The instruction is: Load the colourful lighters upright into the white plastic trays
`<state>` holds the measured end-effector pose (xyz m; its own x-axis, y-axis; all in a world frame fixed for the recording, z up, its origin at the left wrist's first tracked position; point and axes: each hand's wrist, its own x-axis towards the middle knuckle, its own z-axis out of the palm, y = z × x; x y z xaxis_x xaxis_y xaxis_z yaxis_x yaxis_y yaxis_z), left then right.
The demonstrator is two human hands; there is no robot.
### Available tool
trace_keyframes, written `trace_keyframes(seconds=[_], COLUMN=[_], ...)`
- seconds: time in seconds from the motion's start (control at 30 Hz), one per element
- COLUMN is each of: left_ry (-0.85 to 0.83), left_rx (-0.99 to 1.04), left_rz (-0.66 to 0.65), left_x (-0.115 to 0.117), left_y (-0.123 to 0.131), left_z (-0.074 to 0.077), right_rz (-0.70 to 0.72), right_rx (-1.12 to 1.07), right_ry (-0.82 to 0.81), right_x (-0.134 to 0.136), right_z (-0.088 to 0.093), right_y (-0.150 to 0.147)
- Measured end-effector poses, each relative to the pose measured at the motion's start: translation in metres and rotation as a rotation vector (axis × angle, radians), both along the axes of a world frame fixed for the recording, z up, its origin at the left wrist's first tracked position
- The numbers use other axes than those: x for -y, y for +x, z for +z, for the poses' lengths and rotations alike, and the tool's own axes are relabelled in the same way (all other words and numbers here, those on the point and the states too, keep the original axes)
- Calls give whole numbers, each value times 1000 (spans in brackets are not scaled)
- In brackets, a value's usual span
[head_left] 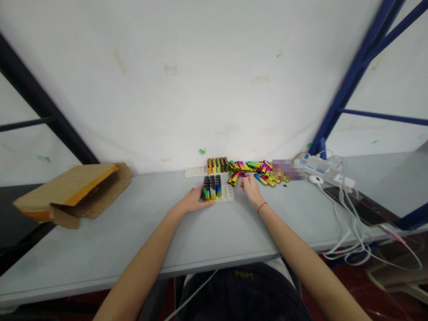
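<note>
Head view: my left hand (191, 201) clasps left end of near tray (228, 193), upright lighters (212, 189) filling its left part. Far tray (195, 171) beyond. My right hand (250, 188) at loose lighters (265, 169), right; cannot tell whether fingers grip one.

Loads of room on the surface (150, 189) between cardboard box (75, 185) and back tray (196, 171); lighter pile (256, 165) and cables (341, 196) clog the right.

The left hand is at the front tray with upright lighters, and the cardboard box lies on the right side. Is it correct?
Not quite: the head view shows the cardboard box on the left side. The left hand is indeed at the front tray with upright lighters.
</note>
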<state>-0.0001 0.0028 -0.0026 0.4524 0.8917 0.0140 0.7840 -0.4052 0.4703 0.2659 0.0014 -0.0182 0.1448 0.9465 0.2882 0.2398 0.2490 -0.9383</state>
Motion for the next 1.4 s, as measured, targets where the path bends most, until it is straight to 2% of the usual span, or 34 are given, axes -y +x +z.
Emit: trace_keyframes(seconds=[0.2, 0.3, 0.5, 0.67, 1.07, 1.3, 1.4], left_ry=[5, 1, 1, 19, 37, 26, 28], left_rx=[27, 30, 7, 9, 37, 34, 35], left_rz=[4, 0, -9, -18, -7, -12, -1], left_x=[1, 0, -1, 0, 0, 0, 0], left_y=[0, 0, -1, -1, 0, -1, -1], left_z=[1, 0, -3, -2, -3, -2, -2], right_rz=[-6, 7, 184, 290, 265, 301, 228], right_rx=[139, 138, 60, 273, 724, 680, 612], right_ry=[188, 204, 196, 210, 430, 423, 362], right_x=[5, 8, 17, 24, 32, 33, 25], right_z=[8, 11, 12, 10, 11, 15, 16], right_y=[-5, -7, -15, -23, -31, -28, -18])
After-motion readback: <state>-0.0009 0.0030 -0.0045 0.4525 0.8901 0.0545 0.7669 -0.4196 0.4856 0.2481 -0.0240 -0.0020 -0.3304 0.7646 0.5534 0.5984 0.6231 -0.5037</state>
